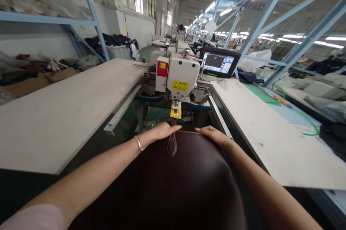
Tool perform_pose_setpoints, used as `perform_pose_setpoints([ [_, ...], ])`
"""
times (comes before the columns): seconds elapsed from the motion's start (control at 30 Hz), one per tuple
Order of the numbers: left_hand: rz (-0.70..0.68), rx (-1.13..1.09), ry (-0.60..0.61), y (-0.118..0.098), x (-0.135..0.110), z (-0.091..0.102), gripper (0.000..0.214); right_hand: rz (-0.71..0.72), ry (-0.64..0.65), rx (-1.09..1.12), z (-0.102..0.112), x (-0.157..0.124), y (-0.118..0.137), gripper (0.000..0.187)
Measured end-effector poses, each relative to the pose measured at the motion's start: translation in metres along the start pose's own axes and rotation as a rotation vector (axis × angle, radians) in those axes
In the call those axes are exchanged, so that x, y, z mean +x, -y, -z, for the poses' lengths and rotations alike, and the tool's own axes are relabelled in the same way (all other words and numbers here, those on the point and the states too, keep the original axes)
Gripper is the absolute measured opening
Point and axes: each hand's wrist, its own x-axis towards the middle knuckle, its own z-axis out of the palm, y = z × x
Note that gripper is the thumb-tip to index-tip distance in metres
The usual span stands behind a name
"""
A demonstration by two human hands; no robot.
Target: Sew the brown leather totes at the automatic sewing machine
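Observation:
A large dark brown leather bag [194,172] bulges toward me below the head of a white sewing machine [180,73]. Its top edge is in both my hands. My left hand [163,130] grips that edge at the left, thumb lying across the base of a stitched strap tab [172,145]. The strap runs up toward the yellow plate [176,110] under the needle area. Farther right on the same edge, my right hand [213,134] is closed over the rim, thumb on top. The fingers of both hands are mostly hidden behind the leather.
White tabletops flank the machine at left [81,104] and right [270,129]. Metal rails [124,111] stick out on both sides of the opening. A lit control screen [218,62] stands right of the machine head. Blue shelving frames [94,17] rise on either side.

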Motion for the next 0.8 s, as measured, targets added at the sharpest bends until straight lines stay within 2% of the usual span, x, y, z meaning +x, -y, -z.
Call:
perform_pose_setpoints([
  [0.1,0.065,0.027,-0.061,0.005,-0.001,0.037,0.075,0.037,0.004,-0.057,0.019,0.028,0.014,0.065],
  [0.17,0.102,0.032,-0.072,0.009,-0.002,0.055,0.073,0.103,0.057,-0.058,0.026,0.043,0.023,0.059],
  [0.23,0.131,0.02,-0.068,0.015,0.001,0.067,0.072,0.12,0.123,0.046,0.026,0.054,0.027,0.052],
  [0.33,0.151,-0.016,-0.068,0.027,0.01,0.078,0.072,0.065,0.153,0.312,0.019,0.066,0.024,0.045],
  [0.4,0.164,-0.057,-0.072,0.035,0.017,0.084,0.072,0.042,0.149,0.39,0.014,0.074,0.02,0.043],
  [0.6,0.181,-0.088,-0.027,0.049,0.038,0.099,0.073,0.033,0.044,0.326,0.019,0.095,0.016,0.038],
  [0.8,0.261,0.037,-0.023,0.063,0.077,0.107,0.074,0.052,-0.114,0.309,0.028,0.123,0.015,0.038],
])
